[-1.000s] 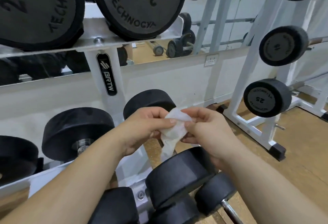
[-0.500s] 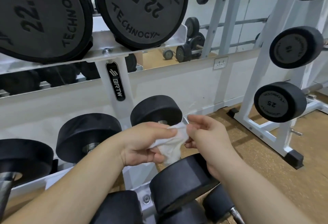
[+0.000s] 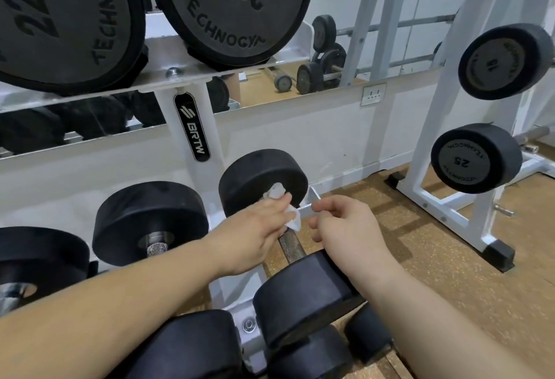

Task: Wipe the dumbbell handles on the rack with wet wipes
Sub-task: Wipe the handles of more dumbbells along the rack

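White crumpled wipe (image 3: pixel 293 220) on knurled handle (image 3: pixel 290 245); left hand (image 3: pixel 255 234) gripping; right hand (image 3: pixel 345 225) slack, empty

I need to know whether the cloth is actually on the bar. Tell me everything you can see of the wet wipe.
The wet wipe is white, thin and crumpled into a wad. The left hand grips its middle, so one tuft sticks up above the hand and a corner hangs below it. It seems pressed on the far end of the knurled metal handle of a black dumbbell. The right hand hovers beside it, not touching.
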A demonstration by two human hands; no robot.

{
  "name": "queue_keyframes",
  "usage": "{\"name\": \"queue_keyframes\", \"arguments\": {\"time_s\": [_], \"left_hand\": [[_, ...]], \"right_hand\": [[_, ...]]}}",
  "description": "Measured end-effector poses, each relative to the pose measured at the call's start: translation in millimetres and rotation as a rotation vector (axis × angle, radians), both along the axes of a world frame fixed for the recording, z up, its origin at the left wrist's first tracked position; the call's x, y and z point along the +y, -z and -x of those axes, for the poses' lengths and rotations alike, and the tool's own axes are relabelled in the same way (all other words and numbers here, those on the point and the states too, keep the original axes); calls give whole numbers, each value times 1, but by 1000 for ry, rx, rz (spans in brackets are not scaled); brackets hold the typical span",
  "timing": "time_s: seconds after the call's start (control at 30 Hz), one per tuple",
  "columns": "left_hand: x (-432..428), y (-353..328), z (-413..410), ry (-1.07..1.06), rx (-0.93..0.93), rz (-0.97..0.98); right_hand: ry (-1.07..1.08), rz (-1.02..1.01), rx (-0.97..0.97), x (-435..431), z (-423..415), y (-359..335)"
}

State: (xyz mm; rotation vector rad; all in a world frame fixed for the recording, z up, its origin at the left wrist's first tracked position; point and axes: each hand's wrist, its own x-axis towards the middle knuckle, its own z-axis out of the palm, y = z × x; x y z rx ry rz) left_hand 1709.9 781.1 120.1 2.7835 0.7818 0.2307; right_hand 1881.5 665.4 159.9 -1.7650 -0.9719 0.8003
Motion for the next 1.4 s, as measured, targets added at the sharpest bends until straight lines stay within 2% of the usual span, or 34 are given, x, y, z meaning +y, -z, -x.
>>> {"name": "queue_keyframes", "arguments": {"time_s": [0.1, 0.2, 0.3, 0.37, 0.4, 0.43, 0.5, 0.53, 0.57, 0.63, 0.7, 0.77, 0.87, 0.9, 1.07, 1.17, 1.3, 1.4], "left_hand": [[-3, -2, -5, -76, -12, 95], [-16, -2, -3, 35, -26, 188], [-34, -19, 15, 85, -13, 475], [-44, -37, 24, 24, -48, 674], [-46, -43, 26, -20, -107, 690], [-47, -46, 25, -92, -211, 650], [-45, -43, 20, -353, -446, 401], [-46, -40, 17, -455, -462, 293], [-48, -36, 12, -475, -405, 264], [-54, -25, -3, -466, -267, 355], [-66, -23, -19, -580, -381, 600], [-75, -25, -23, -669, -486, 754], [-89, -35, -10, -593, -454, 918], [-92, -44, -5, -547, -453, 916], [-114, -100, 1, -474, -725, 668], [-150, -111, -4, -379, -794, 627], [-197, -82, -10, -373, -805, 807], [-211, -32, -29, -454, -694, 927]], "right_hand": [[25, 2, 17, 1, 0, 1], [38, 0, 16, 1, 1, 1], [59, 0, 18, 0, 3, -1], [74, -24, 13, -2, 6, -3], [77, -41, 5, -3, 6, -2], [81, -57, -5, -4, 7, -2], [89, -91, -48, -5, 9, -1], [91, -107, -82, -6, 10, 0], [99, -125, -127, -7, 12, -1], [110, -170, -220, -11, 15, -3], [105, -186, -285, -15, 19, -5], [100, -168, -290, -17, 21, -2], [107, -149, -199, -23, 21, 2], [98, -146, -160, -26, 20, 2], [-31, -109, 59, -45, 7, -7], [-103, -62, 259, -52, 1, -20], [-152, -42, 453, -54, -11, -23], [-169, -133, 571, -54, -25, -9]]}}
